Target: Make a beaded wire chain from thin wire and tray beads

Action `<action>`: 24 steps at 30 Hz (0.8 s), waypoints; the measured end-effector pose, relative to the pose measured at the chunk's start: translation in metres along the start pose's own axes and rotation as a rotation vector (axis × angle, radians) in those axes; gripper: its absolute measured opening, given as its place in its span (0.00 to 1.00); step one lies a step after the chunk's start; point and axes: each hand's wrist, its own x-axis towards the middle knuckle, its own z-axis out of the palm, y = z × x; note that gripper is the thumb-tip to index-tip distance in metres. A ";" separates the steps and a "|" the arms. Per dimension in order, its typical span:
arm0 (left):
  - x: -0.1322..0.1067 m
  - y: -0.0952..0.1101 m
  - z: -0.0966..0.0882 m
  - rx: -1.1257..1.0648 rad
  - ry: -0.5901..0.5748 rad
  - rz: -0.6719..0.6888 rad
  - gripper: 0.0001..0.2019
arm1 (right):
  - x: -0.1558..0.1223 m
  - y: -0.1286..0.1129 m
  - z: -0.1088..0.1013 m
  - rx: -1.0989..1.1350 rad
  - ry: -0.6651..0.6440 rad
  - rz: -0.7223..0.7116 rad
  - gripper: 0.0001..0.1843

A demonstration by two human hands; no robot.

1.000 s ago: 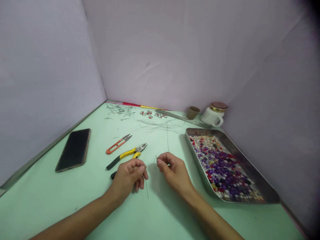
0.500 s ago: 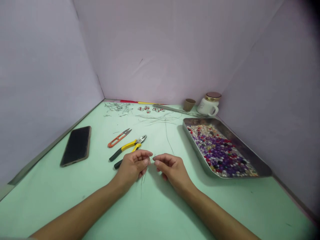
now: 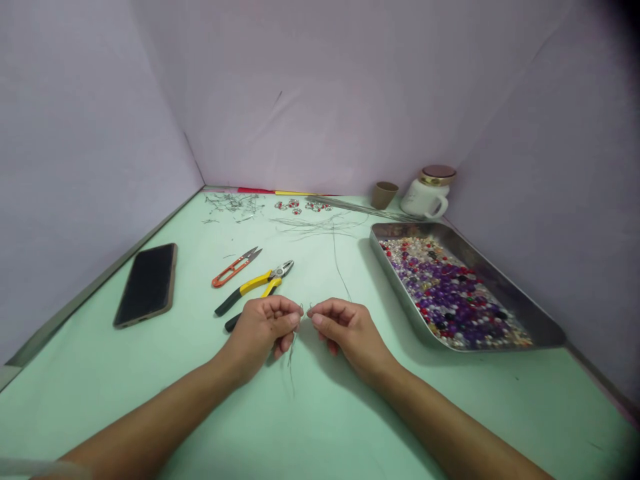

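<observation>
My left hand (image 3: 265, 330) and my right hand (image 3: 345, 330) rest on the green table (image 3: 320, 413), fingertips almost touching. Both are closed in a pinch on a thin grey wire (image 3: 291, 350). The wire hangs down from the left fingers toward me. Another strand (image 3: 339, 263) runs from the right hand away toward the back of the table. Just left of my left hand lie yellow-handled pliers (image 3: 255, 287).
Orange thread snips (image 3: 235, 267) lie beyond the pliers. A dark phone (image 3: 147, 284) sits at the left. A steel tray (image 3: 530, 313) full of mixed beads is at the right. At the back are wire scraps (image 3: 233, 205), a small cup (image 3: 384, 195) and a white lidded mug (image 3: 426, 193).
My hands drew together until the fingertips nearly met, both pinching the wire. The view shifted slightly.
</observation>
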 end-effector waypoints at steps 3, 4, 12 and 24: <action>-0.003 0.006 0.001 0.091 0.088 0.051 0.06 | -0.001 -0.001 0.000 -0.027 -0.006 0.014 0.10; -0.006 0.008 0.002 0.136 0.131 0.081 0.05 | -0.001 -0.001 0.000 -0.030 0.002 0.013 0.10; -0.022 0.018 0.019 0.254 0.165 0.071 0.04 | -0.001 0.001 0.003 -0.030 0.024 -0.065 0.11; -0.014 0.014 0.024 0.334 0.259 0.089 0.03 | -0.002 0.005 0.005 0.029 0.002 -0.105 0.09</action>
